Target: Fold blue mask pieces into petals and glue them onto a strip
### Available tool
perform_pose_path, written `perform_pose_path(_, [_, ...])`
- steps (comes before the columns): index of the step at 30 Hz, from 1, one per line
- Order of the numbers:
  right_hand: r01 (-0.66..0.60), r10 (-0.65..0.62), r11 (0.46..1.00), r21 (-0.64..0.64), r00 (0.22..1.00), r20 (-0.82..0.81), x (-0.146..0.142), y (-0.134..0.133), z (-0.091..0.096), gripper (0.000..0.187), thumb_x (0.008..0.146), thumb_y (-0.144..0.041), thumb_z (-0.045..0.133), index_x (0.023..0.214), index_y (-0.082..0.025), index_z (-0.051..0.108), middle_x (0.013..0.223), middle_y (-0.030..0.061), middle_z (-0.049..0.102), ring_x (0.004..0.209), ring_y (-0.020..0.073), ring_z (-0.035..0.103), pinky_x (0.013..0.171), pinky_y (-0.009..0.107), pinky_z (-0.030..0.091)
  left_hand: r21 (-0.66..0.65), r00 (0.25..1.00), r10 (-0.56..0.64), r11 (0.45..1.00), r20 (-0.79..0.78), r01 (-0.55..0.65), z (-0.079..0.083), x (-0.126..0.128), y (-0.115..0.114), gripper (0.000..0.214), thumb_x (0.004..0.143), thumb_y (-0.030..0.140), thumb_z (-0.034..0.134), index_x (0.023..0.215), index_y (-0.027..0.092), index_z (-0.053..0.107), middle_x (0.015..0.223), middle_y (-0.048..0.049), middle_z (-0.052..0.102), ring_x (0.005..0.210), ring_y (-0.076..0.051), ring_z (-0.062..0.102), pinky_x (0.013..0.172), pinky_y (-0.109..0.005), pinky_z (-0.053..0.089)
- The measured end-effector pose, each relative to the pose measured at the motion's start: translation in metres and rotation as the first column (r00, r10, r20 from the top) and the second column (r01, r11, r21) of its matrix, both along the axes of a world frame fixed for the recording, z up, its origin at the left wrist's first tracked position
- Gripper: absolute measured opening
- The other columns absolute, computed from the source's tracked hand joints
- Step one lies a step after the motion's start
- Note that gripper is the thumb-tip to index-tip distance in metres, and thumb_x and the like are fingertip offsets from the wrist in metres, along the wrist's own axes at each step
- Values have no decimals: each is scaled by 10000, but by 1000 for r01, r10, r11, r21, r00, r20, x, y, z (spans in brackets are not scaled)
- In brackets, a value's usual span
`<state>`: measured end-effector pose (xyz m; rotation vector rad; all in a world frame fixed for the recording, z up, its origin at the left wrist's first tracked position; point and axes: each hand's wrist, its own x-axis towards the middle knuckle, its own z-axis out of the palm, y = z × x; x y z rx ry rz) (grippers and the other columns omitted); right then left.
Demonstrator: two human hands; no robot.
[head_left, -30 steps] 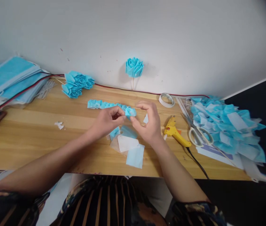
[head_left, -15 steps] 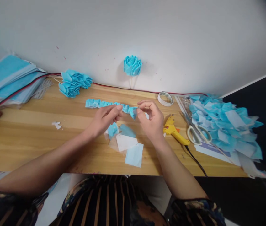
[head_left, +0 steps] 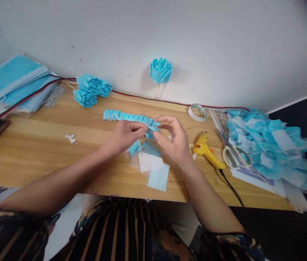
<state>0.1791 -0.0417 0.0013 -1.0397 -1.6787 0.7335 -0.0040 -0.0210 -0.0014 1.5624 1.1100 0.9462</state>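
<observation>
A long strip of folded blue petals (head_left: 125, 116) lies across the wooden table (head_left: 34, 152). My left hand (head_left: 125, 135) and my right hand (head_left: 173, 139) meet at the strip's right end, both pinching a small blue folded piece (head_left: 152, 127) there. Just below my hands lie several loose blue and white squares (head_left: 152, 165).
Finished blue flowers (head_left: 91, 90) lie at the back left, and one flower on a stick (head_left: 161, 70) leans on the wall. A stack of blue masks (head_left: 9, 85) sits far left. A tape roll (head_left: 197, 112), yellow glue gun (head_left: 207, 150), scissors (head_left: 233, 156) and a heap of cut pieces (head_left: 270, 145) are on the right.
My hands drew together at the strip's right end, and the fingers of both now pinch the small blue piece. The view shifted slightly.
</observation>
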Motion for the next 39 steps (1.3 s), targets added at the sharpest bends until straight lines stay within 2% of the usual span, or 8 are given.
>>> perform_pose_path(6, [-70,44,992,-103,969,-242,8,7,-2,376,936,-559,556,1223,-317,572,1192,52,675,1189,220,614,1002,430,533,-41,998,57,998,1,-57,3,1,1,273,783,345,593,574,169,611,554,17,555,535,-100,439,511,-243,341])
perform_pose_path(13, [-84,-10,968,-235,927,-374,14,13,-1,469,818,-599,709,1173,-308,611,1163,48,691,1167,215,622,966,392,548,-181,991,32,983,128,-8,7,-1,4,314,758,391,655,555,153,634,548,-6,584,507,-93,465,505,-239,364])
perform_pose_path(19, [-217,9,839,-499,923,-385,19,16,0,489,774,-633,728,1103,-273,687,1028,30,704,926,180,650,807,333,542,-214,970,19,976,241,34,7,0,3,238,734,356,697,629,144,673,564,2,601,499,-82,482,497,-220,378])
perform_pose_path(23, [-287,59,782,-553,917,-394,16,14,-2,412,753,-624,753,897,-239,714,836,11,662,780,156,609,718,305,500,-231,963,0,971,271,65,3,0,4,233,747,370,693,688,145,696,562,8,603,497,-83,489,500,-217,388])
perform_pose_path(28, [-278,90,796,-537,933,-350,16,14,-3,313,758,-506,796,700,-226,668,653,-33,594,636,111,536,682,289,454,-229,962,-29,969,271,93,2,-1,5,212,745,332,676,641,148,667,560,9,601,502,-81,488,504,-215,388])
perform_pose_path(33, [-135,-15,863,-488,957,-290,23,16,1,241,780,-393,762,973,-249,749,862,-2,714,766,137,632,724,303,506,-247,966,59,969,250,4,8,0,5,182,711,249,586,559,151,611,530,10,573,490,-76,464,491,-209,364])
perform_pose_path(36, [89,-143,953,-288,974,-174,20,13,3,189,859,-345,680,1016,-254,731,942,8,736,871,154,667,802,324,524,-221,979,63,975,193,-19,10,1,4,202,699,254,584,526,151,598,526,12,570,485,-71,454,483,-207,353])
perform_pose_path(39, [177,-176,984,-26,984,27,11,6,5,107,894,-285,643,957,-249,721,923,5,731,847,153,659,818,332,516,-182,989,60,983,138,-34,9,1,2,218,711,280,603,535,151,607,528,21,561,485,-70,444,479,-207,348])
